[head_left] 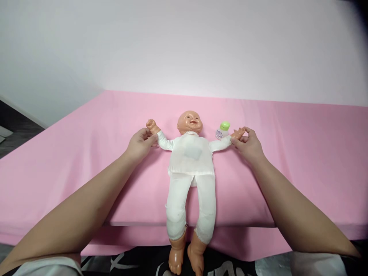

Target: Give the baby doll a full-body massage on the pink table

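A baby doll (pixel 191 161) in white clothes lay face up on a pink sheet (pixel 301 161), legs hanging over the near edge. The left hand (pixel 140 143) pinched its wrist; the right hand (pixel 249 143) gripped its other hand. A small green-capped bottle (pixel 222 130) stood just beside that arm, contents indiscernible.
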Available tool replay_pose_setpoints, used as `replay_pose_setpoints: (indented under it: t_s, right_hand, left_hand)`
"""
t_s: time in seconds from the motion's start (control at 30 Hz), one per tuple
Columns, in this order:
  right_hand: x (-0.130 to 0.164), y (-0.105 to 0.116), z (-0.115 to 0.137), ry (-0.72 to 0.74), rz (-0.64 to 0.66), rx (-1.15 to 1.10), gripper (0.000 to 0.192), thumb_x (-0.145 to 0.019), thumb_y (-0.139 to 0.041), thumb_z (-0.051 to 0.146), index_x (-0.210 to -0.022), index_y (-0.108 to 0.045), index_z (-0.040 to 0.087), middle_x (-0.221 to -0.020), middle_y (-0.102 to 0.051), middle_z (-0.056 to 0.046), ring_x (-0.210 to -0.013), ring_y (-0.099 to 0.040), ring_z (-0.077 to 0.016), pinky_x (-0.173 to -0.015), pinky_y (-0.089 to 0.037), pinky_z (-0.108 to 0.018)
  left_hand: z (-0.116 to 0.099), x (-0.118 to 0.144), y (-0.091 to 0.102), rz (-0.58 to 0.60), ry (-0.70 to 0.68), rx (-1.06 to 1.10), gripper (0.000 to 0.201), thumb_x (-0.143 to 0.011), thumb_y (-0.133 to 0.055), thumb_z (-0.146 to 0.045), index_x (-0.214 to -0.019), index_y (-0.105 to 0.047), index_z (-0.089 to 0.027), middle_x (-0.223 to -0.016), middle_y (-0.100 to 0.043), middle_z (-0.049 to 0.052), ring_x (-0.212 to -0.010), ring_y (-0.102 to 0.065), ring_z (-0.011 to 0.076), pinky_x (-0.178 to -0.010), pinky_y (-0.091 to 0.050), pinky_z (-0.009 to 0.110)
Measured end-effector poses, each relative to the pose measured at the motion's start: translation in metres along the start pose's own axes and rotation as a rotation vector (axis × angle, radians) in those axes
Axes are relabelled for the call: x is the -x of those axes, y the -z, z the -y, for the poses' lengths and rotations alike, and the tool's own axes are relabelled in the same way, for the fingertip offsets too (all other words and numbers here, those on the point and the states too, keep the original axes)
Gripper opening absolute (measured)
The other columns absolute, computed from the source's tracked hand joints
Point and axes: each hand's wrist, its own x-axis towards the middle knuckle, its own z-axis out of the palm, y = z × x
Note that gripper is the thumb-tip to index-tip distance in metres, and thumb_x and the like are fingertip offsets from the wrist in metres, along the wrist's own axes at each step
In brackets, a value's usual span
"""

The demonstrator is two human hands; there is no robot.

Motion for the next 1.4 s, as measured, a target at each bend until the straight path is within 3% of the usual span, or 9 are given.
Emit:
replay_pose_setpoints:
  t_s: [0.1, 0.2, 0.33, 0.43, 0.63, 0.93, 1.4]
  right_hand:
    - [0.016, -0.009, 0.027, 0.123, -0.025, -0.036, 0.091, -0.086, -0.084, 0.048, -0.164, -0.04, 0.028, -0.118, -0.08, -0.007, -0.1, -0.078, -0.0282, -0.102, -0.064, -0.056]
    - [0.036, -0.022, 0.05, 0.355, 0.071, -0.005, 0.07, -0.094, -0.076, 0.041, -0.158, -0.051, 0.033, -0.141, -0.074, -0.007, -0.112, -0.077, -0.0285, -0.102, -0.065, -0.052]
    - [0.053, -0.035, 0.067, 0.648, 0.241, 0.233, 0.04, -0.101, -0.068, 0.031, -0.141, -0.069, 0.032, -0.133, -0.079, -0.005, -0.118, -0.076, -0.0298, -0.107, -0.062, -0.053]
    - [0.057, -0.038, 0.07, 0.805, 0.305, 0.308, 0.035, -0.104, -0.062, 0.024, -0.137, -0.073, 0.029, -0.13, -0.08, -0.005, -0.122, -0.074, -0.0297, -0.109, -0.061, -0.053]
    - [0.057, -0.032, 0.068, 0.873, 0.333, 0.389, 0.041, -0.105, -0.06, 0.017, -0.144, -0.071, 0.027, -0.133, -0.08, -0.006, -0.122, -0.075, -0.0284, -0.108, -0.063, -0.05]
    - [0.06, -0.031, 0.07, 0.827, 0.38, 0.47, 0.043, -0.106, -0.056, 0.015, -0.146, -0.069, 0.023, -0.135, -0.078, -0.008, -0.122, -0.074, -0.0291, -0.107, -0.063, -0.049]
    - [0.063, -0.036, 0.072, 0.87, 0.33, 0.419, 0.047, -0.098, -0.06, 0.014, -0.144, -0.066, 0.021, -0.132, -0.079, -0.01, -0.123, -0.071, -0.0319, -0.106, -0.06, -0.052]
  left_hand:
    - [-0.008, 0.015, -0.008, 0.048, -0.157, -0.156, 0.045, -0.089, -0.075, -0.048, -0.123, -0.069, -0.02, -0.121, -0.078, 0.01, -0.1, -0.076, 0.0263, -0.09, -0.064, 0.042]
    - [-0.019, 0.031, -0.018, 0.177, -0.365, -0.423, 0.046, -0.095, -0.069, -0.049, -0.135, -0.071, -0.024, -0.128, -0.079, 0.008, -0.111, -0.076, 0.0277, -0.096, -0.063, 0.041]
    - [-0.026, 0.044, -0.026, 0.323, -0.682, -0.719, 0.042, -0.103, -0.061, -0.047, -0.137, -0.074, -0.025, -0.134, -0.078, 0.008, -0.123, -0.074, 0.0288, -0.104, -0.062, 0.043]
    - [-0.026, 0.045, -0.025, 0.349, -0.78, -0.836, 0.041, -0.106, -0.056, -0.039, -0.139, -0.073, -0.022, -0.137, -0.077, 0.009, -0.126, -0.074, 0.0285, -0.105, -0.063, 0.043]
    - [-0.024, 0.045, -0.025, 0.329, -0.846, -0.887, 0.037, -0.106, -0.058, -0.035, -0.136, -0.075, -0.021, -0.136, -0.078, 0.008, -0.125, -0.075, 0.0279, -0.104, -0.065, 0.043]
    - [-0.024, 0.044, -0.024, 0.358, -0.837, -0.915, 0.038, -0.107, -0.054, -0.029, -0.138, -0.075, -0.02, -0.136, -0.078, 0.007, -0.125, -0.076, 0.0275, -0.105, -0.065, 0.043]
    - [-0.023, 0.045, -0.028, 0.329, -0.86, -0.909, 0.035, -0.103, -0.058, -0.03, -0.132, -0.076, -0.019, -0.129, -0.081, 0.008, -0.122, -0.077, 0.0291, -0.107, -0.062, 0.044]
